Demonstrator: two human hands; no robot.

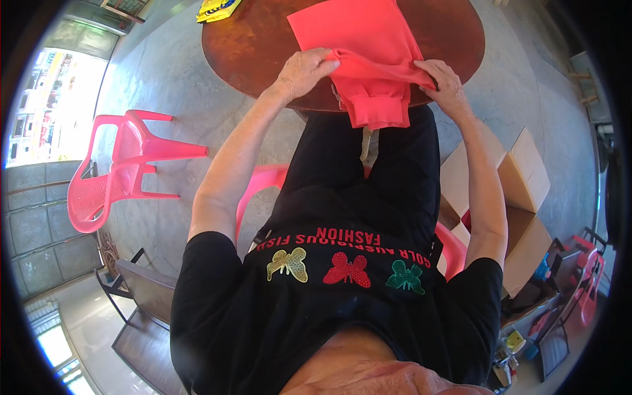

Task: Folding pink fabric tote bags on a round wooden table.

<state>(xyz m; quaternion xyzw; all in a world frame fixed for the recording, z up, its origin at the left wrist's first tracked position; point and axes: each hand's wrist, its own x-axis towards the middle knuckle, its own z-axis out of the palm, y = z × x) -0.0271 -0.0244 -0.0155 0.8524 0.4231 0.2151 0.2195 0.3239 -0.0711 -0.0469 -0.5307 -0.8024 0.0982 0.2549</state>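
Observation:
A coral-red garment (355,33) with a ribbed band at its near end lies on the round brown table (250,39). Its ribbed end hangs over the table's near edge above my lap. My left hand (305,74) pinches a raised fold at the left side, thumb and fingers closed on the cloth. At the opposite side, my right hand (444,85) grips the same fold, which runs between the two hands. The garment's full shape cannot be made out because it is folded over.
A yellow packet (217,9) lies at the table's far left. To my left a pink plastic chair (125,158) stands on the concrete floor. On my right is an open cardboard box (523,171). A wooden-seated bench (148,329) is at the lower left.

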